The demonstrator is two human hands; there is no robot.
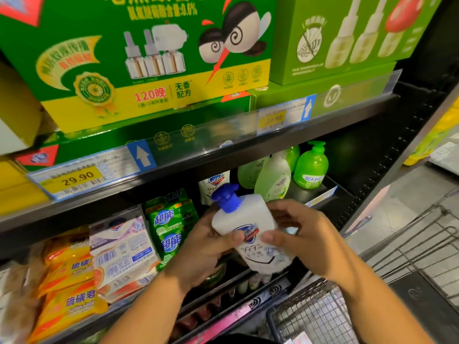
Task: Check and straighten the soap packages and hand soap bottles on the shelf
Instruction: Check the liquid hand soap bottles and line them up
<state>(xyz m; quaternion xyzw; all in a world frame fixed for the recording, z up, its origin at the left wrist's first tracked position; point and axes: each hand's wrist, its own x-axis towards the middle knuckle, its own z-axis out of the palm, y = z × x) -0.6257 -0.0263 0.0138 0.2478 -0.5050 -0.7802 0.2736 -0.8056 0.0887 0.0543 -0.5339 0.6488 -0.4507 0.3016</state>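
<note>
Cartons fill the top. A dark green and yellow carton [139, 58], printed with a cartoon mosquito, "120晚" and "无香配方", is stacked above and left of the white pump bottle [250, 224]. A lighter green carton [347, 38] is set above and right of it. A black metal shelf [248, 156] is run between these cartons and the bottle, with a clear plastic rail along its edge. A wire basket [313, 316] is seen below and right of the bottle.

Left of the bottle, soap packages in soft glossy film are laid in a row:
- yellow-orange packs [72, 274] marked "硫磺皂", farthest left
- a white and purple Safeguard pack [121, 242]
- green packs [171, 227] marked "超能", just left of the bottle and partly hidden by the left hand [211, 247]

Behind and above the bottle, a white Safeguard pouch [214, 181], pale green bottles [273, 178] and a bright green pump bottle [311, 167] with a blue label are stood upright.

The white pump bottle is held in front of the shelf, tilted, with its blue pump [227, 196] to the upper left. It is smooth plastic; a Safeguard shield and "99" can be read on it. The left hand is wrapped round its left side, thumb across the label. The right hand [298, 234] is clamped on its right side, thumb on the label.

A yellow price tag [77, 178] reading "29.90" is fixed far upper left of the bottle. A second tag [273, 119] above the bottle is too blurred to read.
</note>
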